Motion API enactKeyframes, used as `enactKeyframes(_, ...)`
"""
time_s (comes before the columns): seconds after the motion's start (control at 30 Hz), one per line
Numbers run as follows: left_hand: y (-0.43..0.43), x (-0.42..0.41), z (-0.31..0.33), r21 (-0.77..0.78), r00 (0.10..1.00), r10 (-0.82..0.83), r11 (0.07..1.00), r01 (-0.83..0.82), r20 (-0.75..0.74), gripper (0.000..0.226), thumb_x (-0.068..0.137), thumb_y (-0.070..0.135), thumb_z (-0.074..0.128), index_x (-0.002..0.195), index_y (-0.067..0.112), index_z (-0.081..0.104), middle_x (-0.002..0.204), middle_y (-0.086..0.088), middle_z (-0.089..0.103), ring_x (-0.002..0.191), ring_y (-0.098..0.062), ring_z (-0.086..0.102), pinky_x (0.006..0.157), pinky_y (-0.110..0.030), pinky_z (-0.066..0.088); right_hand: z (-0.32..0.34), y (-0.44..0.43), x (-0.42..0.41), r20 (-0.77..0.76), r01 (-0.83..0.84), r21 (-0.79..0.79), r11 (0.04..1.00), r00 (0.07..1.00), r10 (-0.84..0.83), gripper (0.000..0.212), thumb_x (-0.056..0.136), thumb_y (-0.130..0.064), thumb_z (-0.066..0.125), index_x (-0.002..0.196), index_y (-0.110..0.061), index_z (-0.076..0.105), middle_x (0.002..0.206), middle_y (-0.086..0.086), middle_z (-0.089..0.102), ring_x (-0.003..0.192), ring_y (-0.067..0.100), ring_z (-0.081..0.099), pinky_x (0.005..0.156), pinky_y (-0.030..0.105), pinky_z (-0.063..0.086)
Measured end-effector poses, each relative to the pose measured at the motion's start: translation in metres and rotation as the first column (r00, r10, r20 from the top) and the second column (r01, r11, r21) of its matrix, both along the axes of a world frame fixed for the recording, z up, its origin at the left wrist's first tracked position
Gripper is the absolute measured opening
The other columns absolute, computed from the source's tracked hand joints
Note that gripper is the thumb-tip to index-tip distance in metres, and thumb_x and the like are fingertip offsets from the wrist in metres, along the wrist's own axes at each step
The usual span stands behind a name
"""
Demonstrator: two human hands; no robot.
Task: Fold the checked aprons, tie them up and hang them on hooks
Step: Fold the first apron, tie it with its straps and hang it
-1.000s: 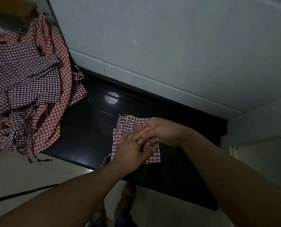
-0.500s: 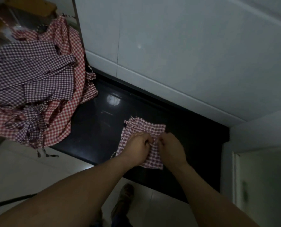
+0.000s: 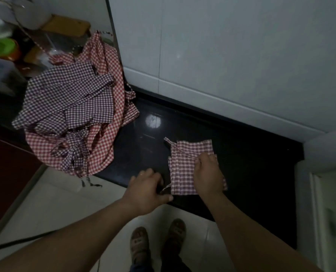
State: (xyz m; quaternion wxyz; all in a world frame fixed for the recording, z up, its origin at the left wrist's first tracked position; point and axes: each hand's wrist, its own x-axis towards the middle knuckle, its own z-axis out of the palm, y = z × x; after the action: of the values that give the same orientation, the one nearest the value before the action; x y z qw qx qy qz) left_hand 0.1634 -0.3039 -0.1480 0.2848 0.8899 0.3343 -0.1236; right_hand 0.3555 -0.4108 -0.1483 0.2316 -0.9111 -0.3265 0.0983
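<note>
Where the black counter (image 3: 251,169) reaches its left end, a loose pile of checked aprons (image 3: 69,122) lies heaped, purple-and-white pieces on top of red-and-white ones, part of it hanging over the counter's front edge. Further along that front edge, the left hand (image 3: 146,192) sits at the lip of the counter with its fingers curled. A thin lower strap (image 3: 166,188) runs from the bottom left corner of the folded apron into those fingers, and the hand appears to grip its end. Just beside it, near the middle of the counter and close to the front edge, the folded apron (image 3: 184,169) lies flat as a small red-checked rectangle. An upper strap (image 3: 176,147) crosses its top left corner on a slant, one end lying free on the counter. The right hand (image 3: 209,175) rests on the right half of the folded apron, palm down, its fingertips curled and pinching the near end of the upper strap. Below the counter's front edge, two sandalled feet (image 3: 139,242) stand on pale floor tiles.
</note>
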Motion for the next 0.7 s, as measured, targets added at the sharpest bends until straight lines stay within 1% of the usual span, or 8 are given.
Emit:
enactKeyframes(0.1,-0.004,0.009,-0.005,0.103,0.999,-0.040,0.994,0.040,0.005,0.023,0.091,0.054,0.063,0.100,0.033,0.057,0.111,0.007,0.049,0.112,-0.021,0.048,0.083,-0.038,0.030,0.007,0.004,-0.002,0.059,-0.006,-0.090,0.996,0.998,0.012,0.018,0.104,-0.025,0.045,0.096,-0.016,0.059,0.105,0.005,0.060,0.089,0.017,0.054,0.077,0.035,0.049)
enactKeyframes(0.17,-0.003,0.014,-0.006,0.148,0.999,-0.038,0.988,0.036,0.007,0.016,0.093,0.046,0.060,0.099,0.031,0.060,0.112,0.004,0.052,0.112,-0.024,0.050,0.083,-0.039,0.030,0.013,0.007,-0.003,0.257,-0.076,-0.209,0.975,0.958,0.130,0.013,0.098,-0.026,0.052,0.096,-0.018,0.062,0.103,0.006,0.062,0.094,0.022,0.055,0.082,0.040,0.049)
enactKeyframes(0.23,-0.002,0.016,-0.006,0.147,0.998,-0.060,0.987,0.058,0.007,0.020,0.092,0.042,0.060,0.105,0.027,0.061,0.113,0.001,0.056,0.110,-0.025,0.051,0.085,-0.039,0.033,0.016,0.010,-0.006,0.362,-0.195,-0.259,0.946,0.888,0.282,0.009,0.092,-0.025,0.057,0.096,-0.019,0.063,0.101,0.005,0.061,0.096,0.025,0.054,0.084,0.044,0.048)
enactKeyframes(0.33,0.009,0.016,0.000,-0.005,0.994,-0.013,1.000,0.014,0.108,0.027,0.090,0.038,0.057,0.113,0.023,0.060,0.112,-0.003,0.067,0.103,-0.028,0.062,0.084,-0.036,0.046,0.007,0.010,-0.009,0.300,-0.371,-0.203,0.906,0.857,0.418,0.009,0.094,-0.021,0.051,0.095,-0.024,0.059,0.098,0.001,0.060,0.097,0.023,0.056,0.088,0.043,0.048)
enactKeyframes(0.43,0.045,0.015,0.013,-0.194,0.997,-0.016,0.980,0.030,0.073,0.013,0.096,0.028,0.056,0.105,0.018,0.056,0.100,-0.002,0.067,0.086,-0.022,0.063,0.072,-0.031,0.045,-0.009,0.004,-0.011,0.317,-0.344,-0.174,0.923,0.868,0.383,0.008,0.093,-0.019,0.050,0.092,-0.023,0.056,0.093,0.002,0.060,0.090,0.023,0.057,0.085,0.042,0.049)
enactKeyframes(0.5,0.077,0.012,0.023,-0.209,0.999,-0.038,0.977,0.037,0.000,0.007,0.099,0.021,0.061,0.095,0.016,0.060,0.093,0.000,0.065,0.083,-0.020,0.062,0.069,-0.030,0.042,-0.015,0.004,-0.012,0.356,-0.296,-0.174,0.939,0.870,0.340,0.005,0.092,-0.016,0.057,0.092,-0.021,0.055,0.090,0.004,0.060,0.087,0.025,0.057,0.083,0.043,0.049)
enactKeyframes(0.6,0.120,0.007,0.044,-0.172,0.998,0.014,0.985,-0.024,-0.060,0.009,0.098,0.025,0.069,0.096,0.016,0.068,0.091,0.000,0.069,0.086,-0.021,0.065,0.076,-0.032,0.049,-0.017,0.005,-0.012,0.372,-0.277,-0.195,0.941,0.867,0.332,0.011,0.088,-0.015,0.065,0.093,-0.020,0.057,0.092,0.005,0.062,0.087,0.026,0.057,0.083,0.044,0.048)
enactKeyframes(0.7,0.141,0.023,0.071,-0.117,0.999,0.001,0.993,-0.005,-0.035,0.011,0.097,0.026,0.070,0.096,0.015,0.070,0.088,0.001,0.069,0.085,-0.018,0.064,0.075,-0.030,0.047,-0.009,0.009,-0.010,0.349,-0.289,-0.196,0.937,0.872,0.343,0.004,0.092,-0.021,0.064,0.093,-0.021,0.060,0.090,0.004,0.065,0.086,0.025,0.059,0.082,0.042,0.046)
